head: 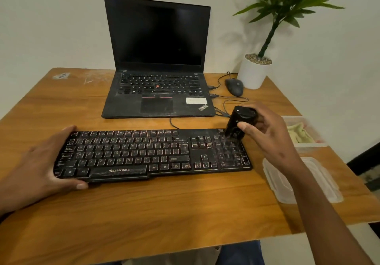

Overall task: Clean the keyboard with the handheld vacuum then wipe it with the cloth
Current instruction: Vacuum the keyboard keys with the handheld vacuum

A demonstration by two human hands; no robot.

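Handheld vacuum (239, 122) is gripped by the right hand (269, 133), fingers curled round the black body and thumb pressed on its near face; it is held roughly upright, slightly tilted, with the nozzle end down on the far right corner of the keyboard (152, 153), over the numpad block. Whether the nozzle actually touches the keys can't be told. Keyboard is black, dusty, laid flat on the wooden table (144, 213), stretching from the grip out leftward. Its far end from the vacuum is clamped by the left hand (39, 166): thumb hooked along the near edge, fingers wrapped over the left side and back edge. Just right of the gripping hand, a clear container (304, 133) is seen with a pale green cloth (298, 134) inside; nearer the person, under the right forearm, a clear lid (320, 182) is laid flat. Beyond the grip, an open laptop (158, 59) with dark screen is set, cables running from its right side. Behind the vacuum: a grey mouse (234, 87), then a potted plant (255, 71) in a white pot at the table's back corner
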